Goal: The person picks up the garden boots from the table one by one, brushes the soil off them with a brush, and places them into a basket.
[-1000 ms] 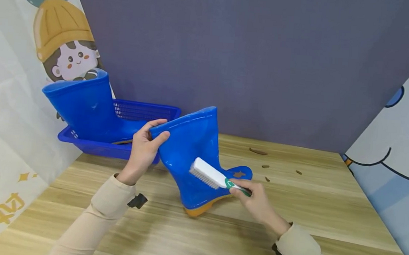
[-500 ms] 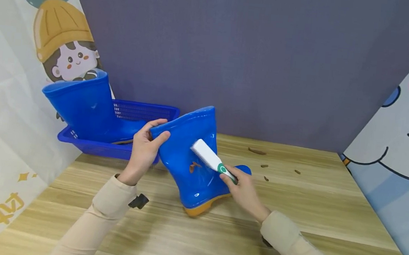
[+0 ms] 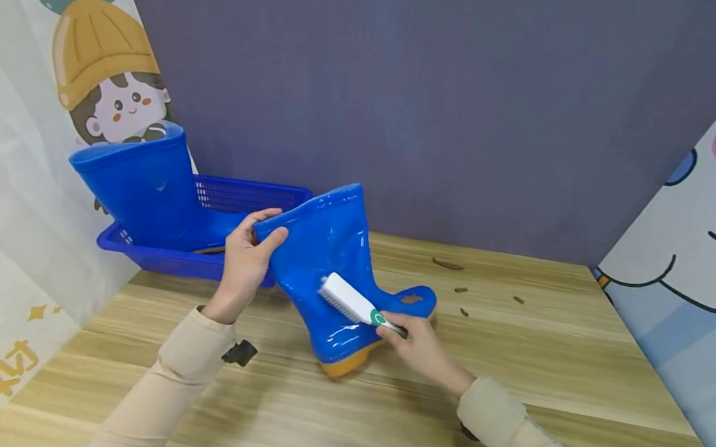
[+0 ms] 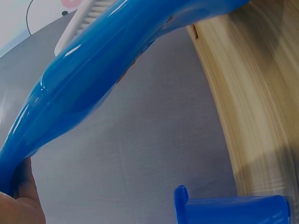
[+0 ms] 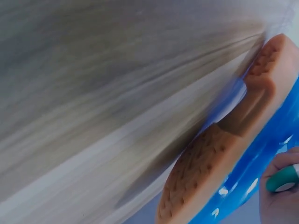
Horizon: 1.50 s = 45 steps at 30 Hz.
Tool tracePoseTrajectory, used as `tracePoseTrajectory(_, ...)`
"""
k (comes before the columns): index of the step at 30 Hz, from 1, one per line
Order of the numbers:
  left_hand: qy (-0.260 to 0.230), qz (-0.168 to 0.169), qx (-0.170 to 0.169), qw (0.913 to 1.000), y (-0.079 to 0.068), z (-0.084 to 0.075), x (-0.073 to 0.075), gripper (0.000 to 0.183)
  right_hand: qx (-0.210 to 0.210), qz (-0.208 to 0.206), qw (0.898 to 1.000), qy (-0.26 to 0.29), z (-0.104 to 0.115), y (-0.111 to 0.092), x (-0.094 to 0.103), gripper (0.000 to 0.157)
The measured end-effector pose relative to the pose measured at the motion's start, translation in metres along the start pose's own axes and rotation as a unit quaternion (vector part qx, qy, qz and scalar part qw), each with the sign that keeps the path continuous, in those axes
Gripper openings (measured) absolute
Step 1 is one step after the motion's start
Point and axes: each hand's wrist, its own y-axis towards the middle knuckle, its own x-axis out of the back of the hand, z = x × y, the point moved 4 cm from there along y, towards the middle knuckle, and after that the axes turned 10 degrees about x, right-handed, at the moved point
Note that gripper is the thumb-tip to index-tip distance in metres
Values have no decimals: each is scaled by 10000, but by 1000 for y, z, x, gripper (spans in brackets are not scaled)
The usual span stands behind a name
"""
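Observation:
My left hand [image 3: 245, 264] grips the top edge of a blue rubber boot [image 3: 325, 242], thumb on the near side. The boot is tilted, its toe pointing right, with a brown patch [image 3: 412, 299] on the toe. Its orange sole [image 5: 201, 172] with studded tread fills much of the right wrist view. In my right hand [image 3: 418, 347] is a white scrub brush [image 3: 348, 298] with a green-marked handle, bristles against the boot's shaft. The left wrist view shows the brush's bristled head [image 4: 84, 23] behind the boot.
A second blue boot [image 3: 146, 186] stands in a dark blue plastic basket [image 3: 172, 263] at the left. Several brown scraps [image 3: 448, 263] lie on the wooden table [image 3: 511, 362] toward the back right. A grey panel [image 3: 405, 101] rises behind.
The brush went up the shaft, baring a brown mark there, then came back down over that spot. The boot shifted slightly left, still in my left hand.

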Motion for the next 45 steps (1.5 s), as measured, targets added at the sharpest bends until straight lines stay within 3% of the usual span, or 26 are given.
tracePoseTrajectory(12,12,46,-68,10000,-1,-2,-1,36,4,-79,9993,-372,-4,-22,24,34)
tracePoseTrajectory(19,-13,32,-94,10000,-2,-2,-1,35,-547,-350,9978,-167,-7,-28,42,37)
tracePoseTrajectory(23,-107,181,-204,9996,-3,-4,-6,35,-362,-783,9960,-243,-1,-20,46,37)
tracePoseTrajectory(28,-172,370,-299,9987,-7,-7,-12,35,20,-877,9934,-744,5,-12,42,37)
tracePoseTrajectory(35,-39,333,-288,9990,-8,-8,-10,35,868,-1296,9674,-1995,2,-16,47,35)
tracePoseTrajectory(45,-1,286,-245,9993,-6,-5,-5,36,1502,-1565,9375,-2722,-3,-30,57,34)
